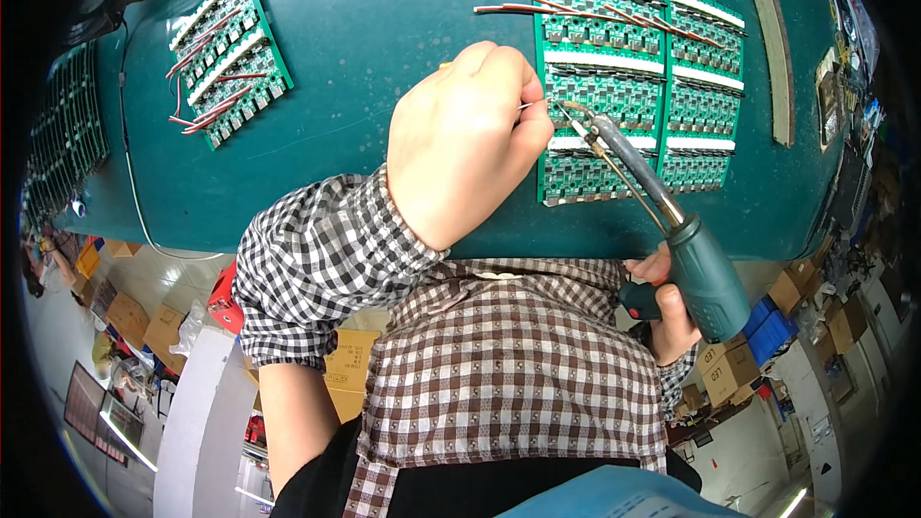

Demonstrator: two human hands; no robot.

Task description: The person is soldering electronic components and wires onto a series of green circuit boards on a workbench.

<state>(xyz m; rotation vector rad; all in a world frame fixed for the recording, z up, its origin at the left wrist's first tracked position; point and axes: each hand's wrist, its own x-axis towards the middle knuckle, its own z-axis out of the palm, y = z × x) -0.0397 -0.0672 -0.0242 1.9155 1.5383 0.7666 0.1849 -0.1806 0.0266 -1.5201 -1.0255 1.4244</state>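
My left hand (pixel 470 139) is closed in a pinch at the left edge of a panel of green circuit boards (pixel 604 88). A thin wire (pixel 524 106) shows at its fingertips, and the rest of that wire is hidden by the hand. In my right hand (pixel 675 328), by the table's near edge, is a green soldering gun (pixel 708 278), gripped by its handle. Its metal barrel slants up and left, and the tip lies over the panel just beside my left fingertips. Several red and white wires (pixel 595 13) lie across the panel's far rows.
To the left, a smaller circuit board panel (pixel 230 58) with wires lies on the green table (pixel 374 0). More boards (pixel 67 125) are at the far left, near a cable (pixel 134 173). A pale strip (pixel 771 58) lies right of the main panel. Cardboard boxes (pixel 724 371) stand below the table.
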